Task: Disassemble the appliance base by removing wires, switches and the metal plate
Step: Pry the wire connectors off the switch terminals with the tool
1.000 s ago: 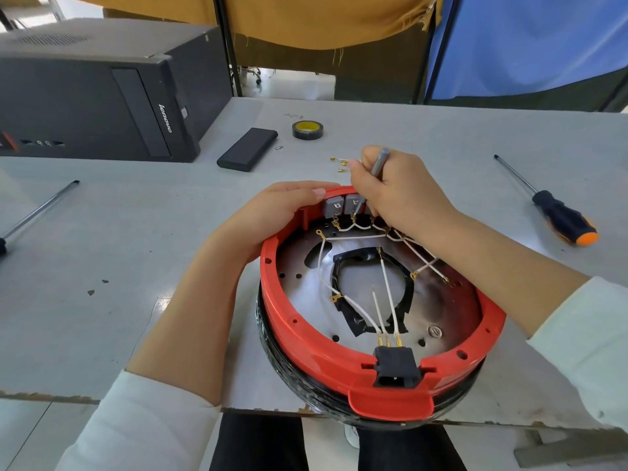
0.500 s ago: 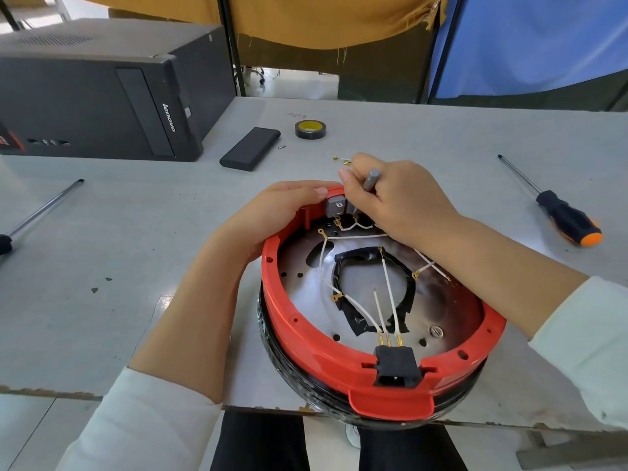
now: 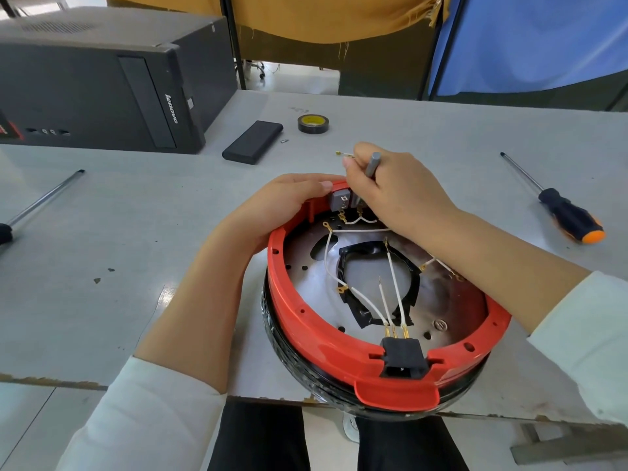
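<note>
Round red plastic appliance base [image 3: 306, 321]: left hand [image 3: 272, 212] grips rim at 11 o'clock; right hand [image 3: 390, 188], fingers curled round grey metal tool [image 3: 373, 164], has shifted from right switch toward grey left switch [image 3: 338, 199]; prying continues, switches unremoved.

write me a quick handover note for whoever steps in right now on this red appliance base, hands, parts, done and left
Left hand grips the far rim of the red base, steadying it.
Right hand holds a grey tool down at the grey switches on the far wall.
Done: several white wires lie with loose ends; small brass terminals sit on the table.
Left: switches still seated, wires still in the black plug socket, metal plate still in the base.
Spare orange-tipped screwdriver lies to the right.
</note>
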